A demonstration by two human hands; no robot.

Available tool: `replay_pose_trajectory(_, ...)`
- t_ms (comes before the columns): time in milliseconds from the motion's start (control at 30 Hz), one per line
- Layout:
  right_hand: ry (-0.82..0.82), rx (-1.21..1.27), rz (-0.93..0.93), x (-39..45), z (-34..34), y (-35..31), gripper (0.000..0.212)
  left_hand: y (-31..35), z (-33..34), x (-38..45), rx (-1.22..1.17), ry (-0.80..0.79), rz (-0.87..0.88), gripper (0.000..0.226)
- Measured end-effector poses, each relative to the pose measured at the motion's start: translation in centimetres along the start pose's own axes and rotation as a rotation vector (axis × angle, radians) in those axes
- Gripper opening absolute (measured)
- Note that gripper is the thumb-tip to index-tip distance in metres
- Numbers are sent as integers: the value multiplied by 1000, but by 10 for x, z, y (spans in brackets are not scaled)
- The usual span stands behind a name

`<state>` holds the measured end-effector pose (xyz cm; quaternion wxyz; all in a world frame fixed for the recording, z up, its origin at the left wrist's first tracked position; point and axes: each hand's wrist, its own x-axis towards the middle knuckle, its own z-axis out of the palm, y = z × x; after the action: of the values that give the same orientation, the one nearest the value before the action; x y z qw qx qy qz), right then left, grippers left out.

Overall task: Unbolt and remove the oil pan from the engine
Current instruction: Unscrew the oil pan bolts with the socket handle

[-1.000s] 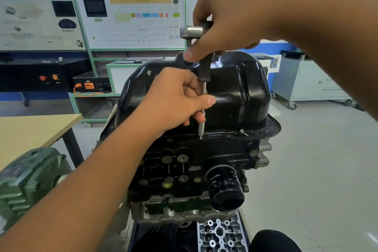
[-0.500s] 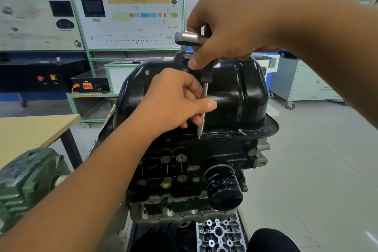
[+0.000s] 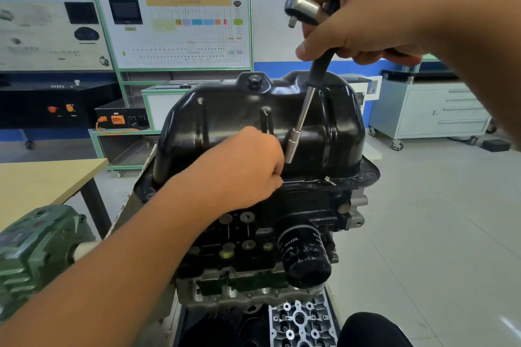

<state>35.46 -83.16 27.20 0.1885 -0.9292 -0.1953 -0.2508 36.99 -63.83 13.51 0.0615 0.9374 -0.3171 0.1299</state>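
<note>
1. The black oil pan (image 3: 253, 132) sits at the centre of the frame, on top of the engine (image 3: 282, 234), which stands upside down; its flange lies along the block's upper edge.
2. The right hand (image 3: 363, 11), at the upper right of the frame, has its fingers curled round two tools at once: a ratchet (image 3: 304, 10) whose chrome head sticks out to the left of the fist, and a nut driver (image 3: 306, 110) with a dark handle.
3. The nut driver slants down and to the left across the pan's face; its socket end hangs just above the flange and just beside the left hand, not seated on anything.
4. The left hand (image 3: 245, 166), at the centre of the frame, rests at the pan's flange with its fingers curled tightly inward; they seem to pinch something small, but it is hidden, so I cannot tell what.
5. A small bolt (image 3: 329, 180) stands tilted on the flange, to the right of the left hand.
6. A drain plug (image 3: 254, 81) sits at the pan's top edge.
7. A black oil filter (image 3: 306, 256) projects from the block, lower centre.
8. A wooden bench (image 3: 42, 183) is at the left edge, with a green casting (image 3: 36, 251) below it.
9. A grey cabinet on castors (image 3: 431, 110) stands at the right, behind the engine.
</note>
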Motion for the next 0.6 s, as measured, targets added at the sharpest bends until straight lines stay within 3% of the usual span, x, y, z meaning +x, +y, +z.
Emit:
replay_pose_trajectory(100,30,21,54,-11,-4,9,23,15,9,2,129,93,-39,24)
replay_pose_trajectory(200,75,57,118,-18,-7,18,24,24,20,4,80,135,-96,40)
replay_pose_trajectory(267,109,101,157,-23,-9,25,23,26,21,5,50,159,-85,33)
replay_pose_trajectory(333,138,162,192,-29,-11,33,23,27,18,5,52,214,-11,15)
replay_pose_trajectory(433,219,279,233,-36,-14,48,24,28,22,9,4,338,197,17)
replay_pose_trajectory(600,357,463,294,-48,-14,71,28,41,42,23,48,172,268,15)
